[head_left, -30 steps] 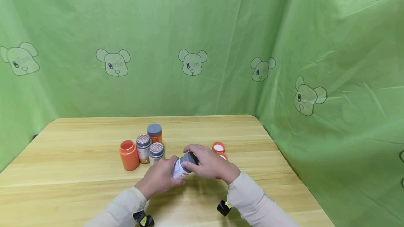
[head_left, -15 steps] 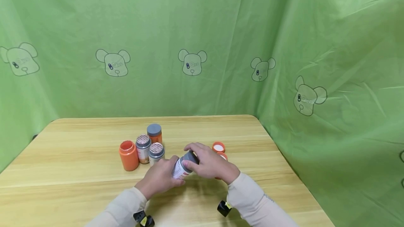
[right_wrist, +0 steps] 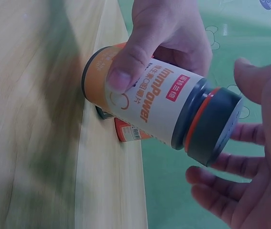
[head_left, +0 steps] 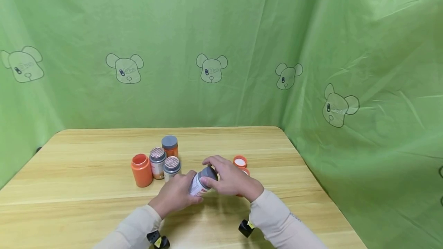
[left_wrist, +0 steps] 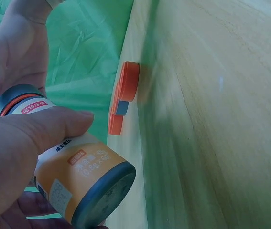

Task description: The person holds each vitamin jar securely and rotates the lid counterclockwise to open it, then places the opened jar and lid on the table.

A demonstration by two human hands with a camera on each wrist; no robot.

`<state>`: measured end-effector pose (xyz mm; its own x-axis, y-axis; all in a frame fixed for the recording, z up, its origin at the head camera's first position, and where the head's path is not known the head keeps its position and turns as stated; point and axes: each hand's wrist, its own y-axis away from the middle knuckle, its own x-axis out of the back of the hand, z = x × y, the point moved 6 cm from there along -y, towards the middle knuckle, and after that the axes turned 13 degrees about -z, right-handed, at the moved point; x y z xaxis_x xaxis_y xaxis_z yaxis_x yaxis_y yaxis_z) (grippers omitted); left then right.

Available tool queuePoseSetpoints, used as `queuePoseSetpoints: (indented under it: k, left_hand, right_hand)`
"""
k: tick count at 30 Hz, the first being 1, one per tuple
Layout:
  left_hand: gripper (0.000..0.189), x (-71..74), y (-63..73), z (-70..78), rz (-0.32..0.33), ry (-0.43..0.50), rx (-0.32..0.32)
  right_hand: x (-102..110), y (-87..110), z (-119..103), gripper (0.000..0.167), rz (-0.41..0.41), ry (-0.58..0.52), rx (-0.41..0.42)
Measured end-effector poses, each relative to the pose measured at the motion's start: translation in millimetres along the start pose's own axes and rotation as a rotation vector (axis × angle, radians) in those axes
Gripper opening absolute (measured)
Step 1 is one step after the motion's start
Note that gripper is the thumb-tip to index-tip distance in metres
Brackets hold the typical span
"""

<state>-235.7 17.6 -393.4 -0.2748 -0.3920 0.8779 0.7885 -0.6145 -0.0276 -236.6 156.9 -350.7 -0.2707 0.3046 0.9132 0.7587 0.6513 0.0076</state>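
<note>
My left hand (head_left: 174,193) grips a supplement bottle (right_wrist: 159,95) round its body, thumb across the white and orange label. The bottle is held tilted above the table, its grey lid (right_wrist: 216,126) toward the right and an orange ring just below the lid. My right hand (head_left: 228,176) has its fingers curled round the lid. In the right wrist view its thumb stands a little away from the lid and some fingertips are hidden behind it. The bottle's dark base faces the left wrist camera.
Left of the hands stand an open orange jar (head_left: 142,174), two foil-sealed bottles (head_left: 157,164) without lids, and an orange bottle (head_left: 170,150) with a grey lid. Right of them, orange lids (head_left: 239,161) lie near a blue-grey lid (left_wrist: 122,108). Green curtains (head_left: 166,18) border the table.
Both hands stay in almost the same place around the bottle. The right fingers shift very slightly at the lid; the other bottles and lids do not move.
</note>
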Motion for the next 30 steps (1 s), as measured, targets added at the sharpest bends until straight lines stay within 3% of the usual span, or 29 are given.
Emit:
queuePoseSetpoints:
  k: [6, 14, 23, 30]
  left_hand:
    - [0.056, -1.2, -0.4, -0.2, -0.011, 0.004, 0.004]
    - [0.055, -0.2, -0.3, -0.4, 0.003, 0.001, 0.003]
    - [0.057, -0.8, -0.2, -0.7, -0.009, 0.004, 0.001]
    - [0.055, -0.9, 0.2, -2.5, 0.01, -0.01, -0.011]
  right_hand:
    - [-1.5, -0.1, 1.3, 0.04, -0.031, -0.023, -0.025]
    - [1.4, 2.9, -2.8, 0.045, -0.009, -0.005, 0.048]
    - [-1.1, -0.4, 3.0, 0.041, -0.029, -0.005, -0.042]
    - [-2.6, 0.5, -0.4, 0.044, -0.052, -0.037, 0.017]
